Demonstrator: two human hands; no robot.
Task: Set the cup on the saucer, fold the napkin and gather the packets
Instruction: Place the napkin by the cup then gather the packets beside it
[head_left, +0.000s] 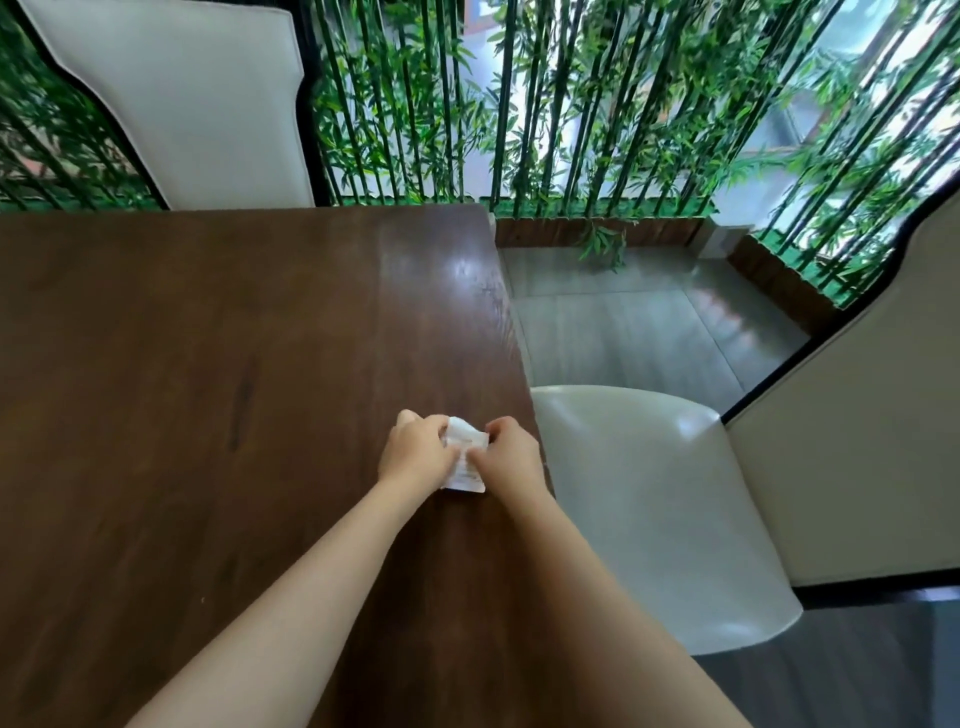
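1. Pinching a small white paper item (464, 460) between 2 hands, I work near the right edge of the dark wooden table (208, 364).
2. My left hand (418, 452) curls over its left side, fingers closed on it; my right hand (506, 457) grips the right side the same way.
3. Whether the item is the napkin or a bunch of packets, I cannot tell; its lower end rests on the wood, with faint print showing.
4. No cup and no saucer appear anywhere in view, so that step cannot be judged.
5. I judge the work to be mid-fold or mid-gather, with nothing shown as finished.
6. A cream chair (649, 493) stands just beside the table edge, and bamboo stalks (545, 104) screen the far side.
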